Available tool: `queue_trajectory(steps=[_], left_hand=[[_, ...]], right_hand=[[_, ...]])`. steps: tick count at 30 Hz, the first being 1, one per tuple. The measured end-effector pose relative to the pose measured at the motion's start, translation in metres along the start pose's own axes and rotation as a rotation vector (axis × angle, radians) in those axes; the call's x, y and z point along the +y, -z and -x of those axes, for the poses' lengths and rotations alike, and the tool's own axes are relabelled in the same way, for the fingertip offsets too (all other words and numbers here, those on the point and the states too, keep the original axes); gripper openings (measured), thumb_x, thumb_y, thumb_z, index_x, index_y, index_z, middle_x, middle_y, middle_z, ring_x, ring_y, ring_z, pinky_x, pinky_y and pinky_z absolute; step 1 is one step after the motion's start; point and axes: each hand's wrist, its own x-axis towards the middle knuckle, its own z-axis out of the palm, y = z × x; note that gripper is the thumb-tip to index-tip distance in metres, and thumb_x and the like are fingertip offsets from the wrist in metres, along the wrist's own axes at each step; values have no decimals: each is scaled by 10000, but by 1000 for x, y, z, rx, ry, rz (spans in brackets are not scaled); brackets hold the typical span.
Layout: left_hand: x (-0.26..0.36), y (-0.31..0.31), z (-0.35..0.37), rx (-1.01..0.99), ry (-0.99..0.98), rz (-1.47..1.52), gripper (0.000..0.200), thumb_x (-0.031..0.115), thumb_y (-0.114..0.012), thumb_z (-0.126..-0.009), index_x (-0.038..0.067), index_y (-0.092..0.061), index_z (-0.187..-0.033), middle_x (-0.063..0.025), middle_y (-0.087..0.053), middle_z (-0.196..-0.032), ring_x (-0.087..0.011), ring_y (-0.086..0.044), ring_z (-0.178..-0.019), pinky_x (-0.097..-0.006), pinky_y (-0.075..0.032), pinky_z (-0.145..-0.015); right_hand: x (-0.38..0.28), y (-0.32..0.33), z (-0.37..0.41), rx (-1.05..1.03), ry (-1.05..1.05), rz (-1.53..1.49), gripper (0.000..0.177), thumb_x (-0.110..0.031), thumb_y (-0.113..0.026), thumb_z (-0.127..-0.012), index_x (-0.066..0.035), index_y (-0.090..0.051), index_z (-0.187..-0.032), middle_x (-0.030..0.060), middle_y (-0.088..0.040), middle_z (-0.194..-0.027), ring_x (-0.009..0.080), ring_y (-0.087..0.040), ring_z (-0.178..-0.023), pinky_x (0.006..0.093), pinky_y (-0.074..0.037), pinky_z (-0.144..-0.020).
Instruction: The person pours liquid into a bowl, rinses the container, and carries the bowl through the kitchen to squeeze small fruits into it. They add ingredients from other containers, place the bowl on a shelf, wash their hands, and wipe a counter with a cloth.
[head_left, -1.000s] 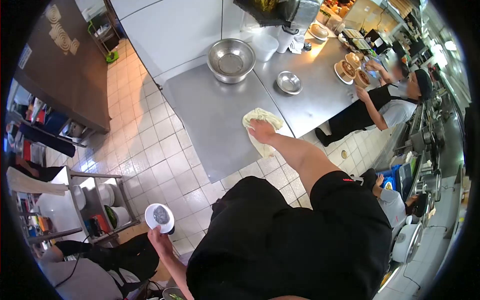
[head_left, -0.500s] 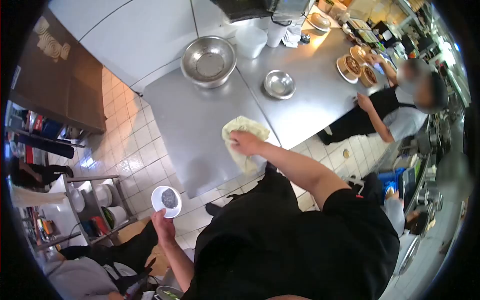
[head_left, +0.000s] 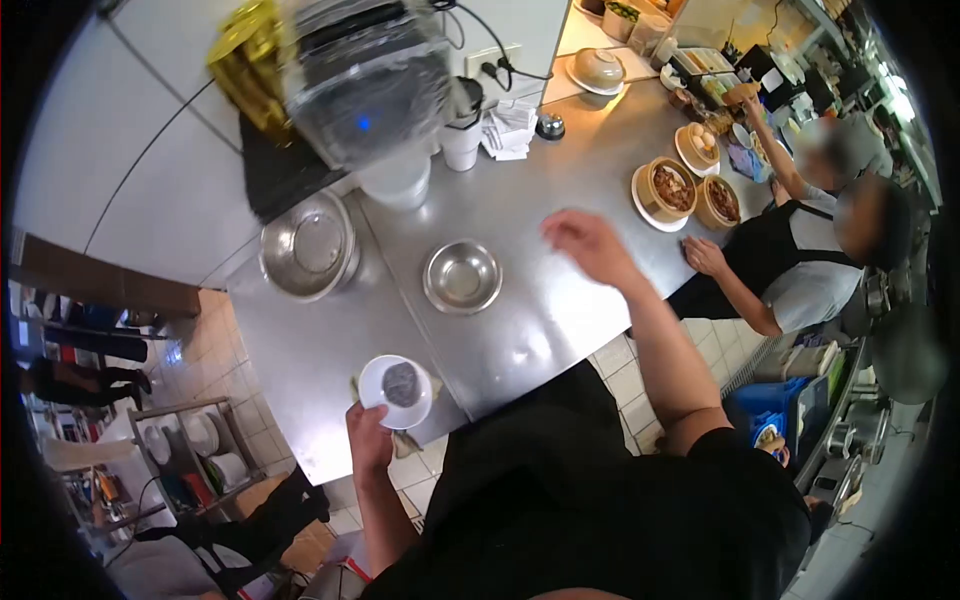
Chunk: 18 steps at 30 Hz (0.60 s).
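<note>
My left hand (head_left: 370, 440) grips a white bowl (head_left: 397, 422) by its side, thumb at the rim. Inside the bowl lies a dark grey lump (head_left: 401, 384), its kind not clear. A pale yellow cloth (head_left: 405, 444) pokes out from behind the bowl at the table edge, mostly hidden. Over the steel table (head_left: 545, 320) my right hand (head_left: 592, 247) reaches forward, holding nothing, fingers loosely bent and apart. Between the hands sits a small steel bowl (head_left: 462, 277). Beyond my right hand stands a bamboo steamer (head_left: 666, 190) of food on a white plate.
A large steel bowl (head_left: 312, 245) stands at the back left, beside a plastic tub (head_left: 398, 185) below a plastic-wrapped machine (head_left: 365, 90). Napkins (head_left: 510, 128) and a call bell (head_left: 550, 125) lie along the wall. At the right, a co-worker's hand (head_left: 705, 256) rests near other steamers (head_left: 718, 202).
My right hand has let go of the cloth and moved right over the table. My left hand has brought the white bowl over the table edge, and the view has shifted right.
</note>
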Motion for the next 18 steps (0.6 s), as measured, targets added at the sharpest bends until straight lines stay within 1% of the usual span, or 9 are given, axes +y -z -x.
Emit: queue_trajectory(steps=[1, 2, 3, 5, 9, 13, 15, 17, 18], left_hand=[[5, -31, -13, -72, 35, -7, 338, 65, -592, -808, -86, -625, -1108, -117, -690, -1031, -208, -670, -933, -327, -513, -877], [3, -56, -23, -135, 74, -12, 332, 67, -593, -808, -83, -631, -1102, -110, -691, -1026, -197, -666, -938, -319, -507, -878], [-6, -70, -32, -120, 81, -15, 332, 67, -593, -808, -83, -631, -1102, -110, -691, -1026, -197, -666, -938, -319, -507, -878], [-21, -101, -60, -170, 147, -279, 351, 104, -599, -803, -79, -644, -1099, -93, -694, -1013, -172, -652, -940, -301, -489, -878], [-30, -211, -89, -180, 163, -391, 442, 206, -631, -760, -77, -656, -1098, -80, -699, -993, -162, -641, -911, -303, -491, -833], [-57, -270, -120, -130, 261, -490, 518, 272, -631, -696, -74, -658, -1080, -87, -700, -976, -169, -642, -878, -312, -500, -786], [-55, -314, -133, 41, 290, -549, 539, 294, -629, -658, -72, -663, -1053, -88, -700, -942, -171, -643, -848, -307, -498, -770], [-63, -327, -143, 69, 338, -495, 611, 324, -653, -631, -75, -629, -1093, -123, -681, -961, -207, -637, -865, -329, -499, -791], [-74, -324, -136, 184, 301, -486, 632, 339, -682, -638, -91, -609, -1095, -135, -668, -958, -224, -647, -824, -336, -523, -734]], right_hand=[[-1, 42, -15, 85, 63, -19, 126, -43, -579, -953, 18, -650, -1038, 56, -661, -1012, 133, -614, -886, 284, -519, -797], [9, 74, -34, 232, 47, -162, 181, -130, -590, -961, 23, -663, -1025, 29, -670, -852, 108, -598, -786, 268, -498, -754], [24, 112, -56, 341, -23, -49, 206, -154, -593, -964, 24, -676, -1025, 21, -663, -817, 104, -591, -767, 259, -490, -742], [41, 184, -108, 413, -68, 37, 220, -171, -603, -955, 17, -692, -1026, 21, -686, -827, 105, -597, -747, 263, -484, -703], [141, 335, -272, 441, -16, 274, 260, -232, -638, -918, 2, -694, -1015, 80, -705, -838, 119, -611, -730, 296, -486, -669], [229, 430, -420, 568, -52, 524, 319, -288, -622, -872, -7, -699, -1002, 178, -720, -974, 303, -680, -882, 410, -513, -781], [280, 469, -488, 529, -151, 589, 331, -302, -622, -863, -13, -699, -1005, 183, -719, -983, 328, -677, -918, 424, -511, -814], [322, 496, -547, 488, -245, 652, 343, -316, -621, -855, -19, -699, -1008, 188, -717, -993, 352, -675, -955, 439, -509, -847], [337, 507, -574, 505, -291, 660, 373, -335, -624, -852, -23, -688, -1045, 197, -704, -1048, 366, -659, -1012, 448, -507, -878]])
